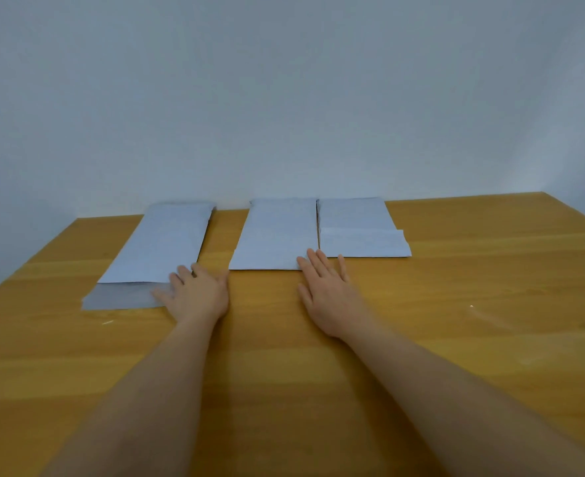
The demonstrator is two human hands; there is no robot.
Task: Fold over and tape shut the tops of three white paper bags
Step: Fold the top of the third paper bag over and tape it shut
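A: Entry, bench as it stands. Three white paper bags lie flat in a row on the wooden table (456,304), far ends toward the pale wall (284,80).

B: Positions?

A: The left bag (167,242) lies apart from the others and runs closest to the person. Its near end looks turned over into a flap, though the paper there is blurred. The middle bag (277,235) and the right bag (356,225) lie side by side, edges touching or nearly so. The right bag is shortest in the row, with a folded flap across its near end.

B: Tape?

A: Cannot make out any on the paper from here.

B: Hands?

A: Both flat, palms down, fingers straight and spread, gripping nothing. The left hand (198,294) rests at the near right corner of the left bag, fingers overlapping the paper, the rest of the hand on bare wood. The right hand (328,290) lies on the table, fingertips reaching the near right corner of the middle bag, just beside the right bag's near edge.

B: Arms?

A: Bare forearms, both stretched forward over the table.
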